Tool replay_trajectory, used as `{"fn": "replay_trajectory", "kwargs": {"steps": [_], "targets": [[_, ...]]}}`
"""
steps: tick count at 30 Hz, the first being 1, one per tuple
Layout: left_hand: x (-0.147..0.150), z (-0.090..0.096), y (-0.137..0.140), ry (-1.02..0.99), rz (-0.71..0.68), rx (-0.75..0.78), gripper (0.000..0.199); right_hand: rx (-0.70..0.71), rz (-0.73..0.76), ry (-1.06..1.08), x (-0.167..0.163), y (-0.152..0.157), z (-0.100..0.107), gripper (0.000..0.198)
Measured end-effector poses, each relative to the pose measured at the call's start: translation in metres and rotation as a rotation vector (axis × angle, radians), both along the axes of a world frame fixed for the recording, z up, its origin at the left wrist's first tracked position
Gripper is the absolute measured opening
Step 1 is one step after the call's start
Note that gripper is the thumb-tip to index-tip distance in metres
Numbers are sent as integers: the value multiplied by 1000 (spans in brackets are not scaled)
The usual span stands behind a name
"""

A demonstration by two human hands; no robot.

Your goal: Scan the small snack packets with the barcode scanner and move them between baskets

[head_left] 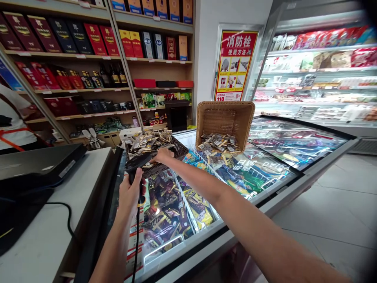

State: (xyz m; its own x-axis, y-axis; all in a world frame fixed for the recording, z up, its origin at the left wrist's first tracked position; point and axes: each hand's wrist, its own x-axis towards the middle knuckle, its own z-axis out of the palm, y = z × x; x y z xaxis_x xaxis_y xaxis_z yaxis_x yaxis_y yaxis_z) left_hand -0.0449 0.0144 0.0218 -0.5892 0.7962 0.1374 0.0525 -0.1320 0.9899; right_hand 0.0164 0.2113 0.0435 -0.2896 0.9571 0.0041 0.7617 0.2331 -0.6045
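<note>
My left hand (129, 190) is wrapped round the handle of a black barcode scanner (138, 161), whose cord hangs down over the freezer. The scanner's head points at my right hand (165, 155), which reaches across with its fingers pinched together over a dark woven basket (180, 149). What those fingers hold is hidden behind the scanner. Small gold and brown packets (144, 141) are heaped in this basket. To the right, a tan wicker basket (247, 122) lies tipped on its side, facing me, with more small packets (219, 143) in it and spilling over its rim.
Both baskets rest on a glass-topped chest freezer (167, 208) holding packaged goods. A counter (70, 188) with a black device (41, 165) stands on the left. Shelves of boxes (79, 35) are behind, a lit chiller (321, 78) at the right. A person (14, 114) is at far left.
</note>
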Motion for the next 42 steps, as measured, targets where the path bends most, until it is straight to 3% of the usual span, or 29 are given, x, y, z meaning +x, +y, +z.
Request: {"fn": "replay_trajectory", "kwargs": {"steps": [4, 9, 12, 15, 19, 22, 25, 31, 35, 42], "targets": [[3, -2, 1, 1, -11, 32, 59, 58, -90, 119, -10, -4, -5, 72], [5, -4, 3, -18, -6, 40, 61, -98, -129, 250, -17, -3, -1, 45], [6, -1, 2, -28, -2, 44, 64, -111, -146, 380, 3, 2, 8, 24], [9, 4, 0, -21, -31, 40, 65, 3, -154, 510, 40, 3, 18, 19], [14, 6, -4, -20, -193, 1, 64, 153, -51, 784, 105, -6, 20, 33], [22, 7, -8, 10, -359, -47, 59, 95, -62, 1001, 149, -18, 8, 47], [33, 8, -13, 51, -474, -91, 57, 39, -148, 1146, 179, -27, -13, 46], [47, 5, -17, 222, -600, -169, 60, -59, -247, 1192, 196, -28, -42, 46], [47, 0, -14, 355, -643, -146, 63, -88, -300, 1185, 199, -25, -44, 46], [50, 4, -13, 383, -618, -177, 62, -124, -261, 1231, 204, -22, -48, 51]]}}
